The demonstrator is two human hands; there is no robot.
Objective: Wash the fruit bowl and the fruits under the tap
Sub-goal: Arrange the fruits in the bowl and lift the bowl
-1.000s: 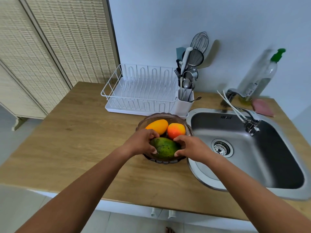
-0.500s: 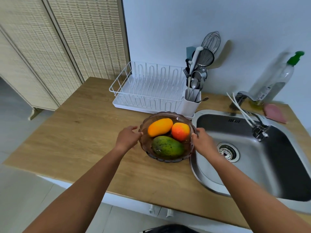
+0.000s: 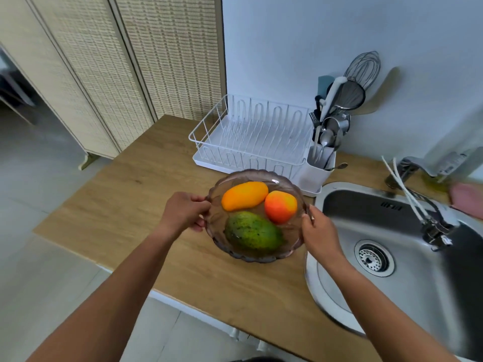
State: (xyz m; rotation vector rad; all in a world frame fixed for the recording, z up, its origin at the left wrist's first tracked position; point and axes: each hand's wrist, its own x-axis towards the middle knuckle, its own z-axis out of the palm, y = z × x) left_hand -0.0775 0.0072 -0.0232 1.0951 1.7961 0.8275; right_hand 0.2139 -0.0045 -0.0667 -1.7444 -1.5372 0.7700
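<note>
A smoky glass fruit bowl (image 3: 236,253) with a scalloped rim is above the wooden counter, just left of the sink. It holds a yellow-orange mango (image 3: 244,195), a red-orange fruit (image 3: 280,206) and a green mango (image 3: 253,231). My left hand (image 3: 183,212) grips the bowl's left rim, thumb over the edge. My right hand (image 3: 320,235) grips the right rim. The tap (image 3: 428,218) reaches over the steel sink (image 3: 418,291) at the right; no water is visible.
A white dish rack (image 3: 251,137) stands behind the bowl, with a cutlery holder (image 3: 317,168) full of utensils at its right end. A soap bottle (image 3: 454,158) and a pink sponge (image 3: 467,199) sit behind the sink. The counter (image 3: 146,194) ends at the left and front.
My hands left the green mango and went out to the bowl's two sides. They now grip the rim, and the bowl looks raised and nearer to me.
</note>
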